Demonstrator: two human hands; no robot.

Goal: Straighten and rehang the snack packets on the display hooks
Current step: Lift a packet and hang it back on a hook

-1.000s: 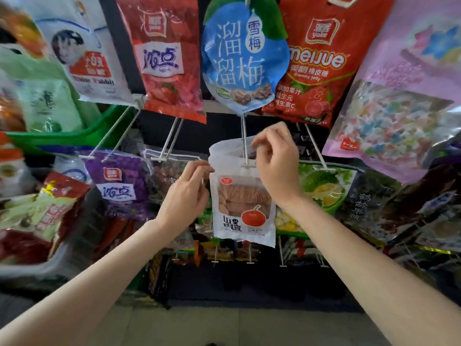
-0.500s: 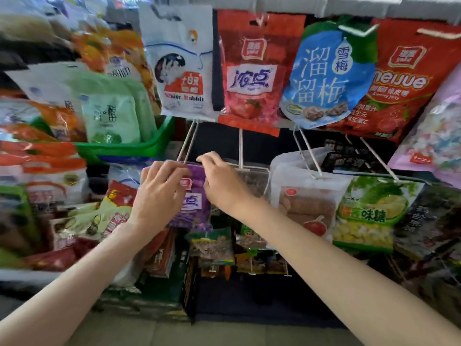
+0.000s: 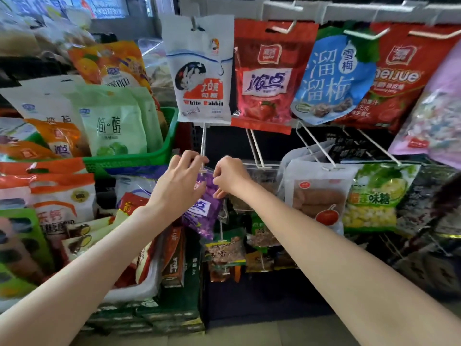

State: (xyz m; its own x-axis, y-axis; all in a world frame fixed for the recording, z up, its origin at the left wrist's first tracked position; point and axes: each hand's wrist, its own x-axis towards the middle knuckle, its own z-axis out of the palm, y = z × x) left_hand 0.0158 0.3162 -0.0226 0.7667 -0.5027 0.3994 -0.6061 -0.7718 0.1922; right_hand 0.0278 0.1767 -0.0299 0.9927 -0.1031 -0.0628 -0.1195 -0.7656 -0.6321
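Observation:
A purple snack packet [image 3: 203, 213] hangs tilted at the tip of a white wire hook [image 3: 202, 146] in the middle row. My left hand [image 3: 178, 183] grips its top left corner, and my right hand [image 3: 228, 176] pinches its top right edge beside the hook's end. To the right, a white packet with a red fruit picture [image 3: 316, 196] hangs on its own hook [image 3: 314, 151]. A clear packet [image 3: 259, 176] hangs between them. My hands hide the purple packet's hanging hole.
The top row carries a White Rabbit bag [image 3: 199, 73], a red strawberry bag [image 3: 267, 76], a blue plum bag [image 3: 331, 78] and a red jelly bag [image 3: 404, 71]. A green basket [image 3: 139, 161] of packets stands left. Small nut packets [image 3: 224, 250] hang below.
Both hands left the white packet and moved left to the purple packet's hook. My view swung left as well. The purple packet now tilts between my fingers.

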